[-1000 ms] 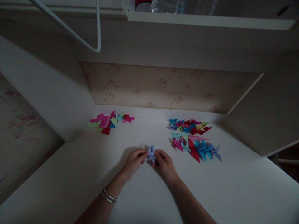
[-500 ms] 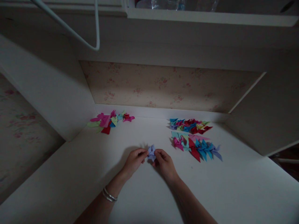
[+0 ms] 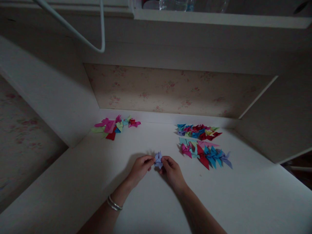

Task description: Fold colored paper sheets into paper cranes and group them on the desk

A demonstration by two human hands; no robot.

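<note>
A small lavender origami piece (image 3: 158, 159) is held between my two hands, just above the white desk (image 3: 151, 201). My left hand (image 3: 142, 165) pinches its left side between thumb and fingers. On the opposite side, my right hand (image 3: 172, 169) has its fingertips closed on the paper. Pointed flaps stick out at the top and bottom, but the fingers cover its side edges. To the right lies a row of folded paper pieces (image 3: 209, 155) in pink, mint, red, blue and lavender.
Behind that row, another cluster of folded papers (image 3: 198, 131) lies near the back edge. A third colourful paper pile (image 3: 110, 126) sits at the back left. A white cable or rod (image 3: 101, 39) hangs at upper left, below a shelf (image 3: 219, 20) holding clear plastic items.
</note>
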